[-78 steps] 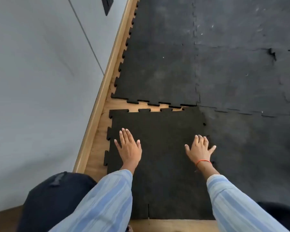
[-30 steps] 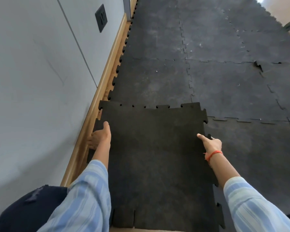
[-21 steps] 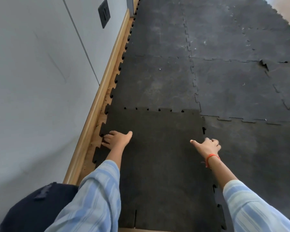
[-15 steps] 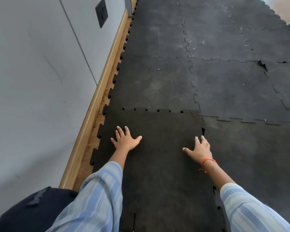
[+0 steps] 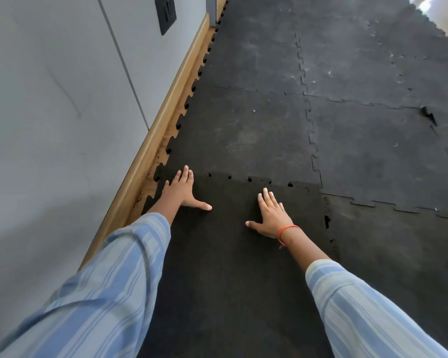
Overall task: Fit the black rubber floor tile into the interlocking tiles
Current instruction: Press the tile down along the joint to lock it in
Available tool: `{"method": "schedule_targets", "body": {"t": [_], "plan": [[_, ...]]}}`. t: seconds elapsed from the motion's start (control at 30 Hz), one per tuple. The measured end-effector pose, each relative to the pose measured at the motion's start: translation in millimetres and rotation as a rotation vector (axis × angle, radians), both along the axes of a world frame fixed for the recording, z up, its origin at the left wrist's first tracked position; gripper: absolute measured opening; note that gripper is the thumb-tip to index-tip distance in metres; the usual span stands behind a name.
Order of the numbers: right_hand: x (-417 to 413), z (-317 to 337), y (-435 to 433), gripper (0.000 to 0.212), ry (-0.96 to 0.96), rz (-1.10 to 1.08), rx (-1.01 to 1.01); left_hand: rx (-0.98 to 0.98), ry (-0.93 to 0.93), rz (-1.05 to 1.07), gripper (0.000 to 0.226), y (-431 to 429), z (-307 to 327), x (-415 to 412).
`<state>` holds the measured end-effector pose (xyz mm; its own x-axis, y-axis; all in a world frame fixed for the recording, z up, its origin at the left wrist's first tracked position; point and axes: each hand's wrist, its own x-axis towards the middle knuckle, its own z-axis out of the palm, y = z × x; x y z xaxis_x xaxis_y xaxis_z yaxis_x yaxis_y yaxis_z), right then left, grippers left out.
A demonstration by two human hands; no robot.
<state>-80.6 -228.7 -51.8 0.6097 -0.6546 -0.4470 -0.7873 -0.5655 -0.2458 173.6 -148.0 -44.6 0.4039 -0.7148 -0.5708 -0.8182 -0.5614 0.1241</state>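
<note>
I see the laid interlocking tiles (image 5: 372,125) filling the upper and right parts of the frame, dusty grey-black with toothed seams between them. A grey wall (image 5: 50,112) takes the left side, with a wooden skirting board (image 5: 171,99) running diagonally along its foot and a dark wall plate (image 5: 166,14) at the upper left. The black rubber floor tile (image 5: 230,254) lies in the lower centre, darker than the others, its far edge meeting the laid row with small gaps showing at the teeth, and a few more gaps down its right edge. My left hand (image 5: 182,192) presses flat on the tile's far left corner, fingers extended and close together, thumb splayed out to the right. My right hand (image 5: 272,215) lies flat near the far edge, fingers straight, thumb spread left, gripping nothing. A red thread bracelet (image 5: 287,229) circles that wrist. Blue striped sleeves (image 5: 101,293) cover both forearms.
</note>
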Motion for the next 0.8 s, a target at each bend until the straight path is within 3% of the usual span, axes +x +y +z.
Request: {"method": "schedule_targets", "body": {"t": [0.27,0.43,0.8], "plan": [[91.6,14.7,-21.9,0.091,-0.045,0.146,0.056,-0.064,-0.149,-0.019,0.147,2.5,-6.2,19.5],[102.8,9.2,-25.6,0.1,0.02,0.183,0.02,-0.043,-0.127,-0.019,0.146,-2.4,-9.9,25.2],[101.5,-1.7,-9.0,0.097,0.02,0.2,-0.048,0.035,-0.019,-0.059,0.14,16.0,-8.0,26.6]]}}
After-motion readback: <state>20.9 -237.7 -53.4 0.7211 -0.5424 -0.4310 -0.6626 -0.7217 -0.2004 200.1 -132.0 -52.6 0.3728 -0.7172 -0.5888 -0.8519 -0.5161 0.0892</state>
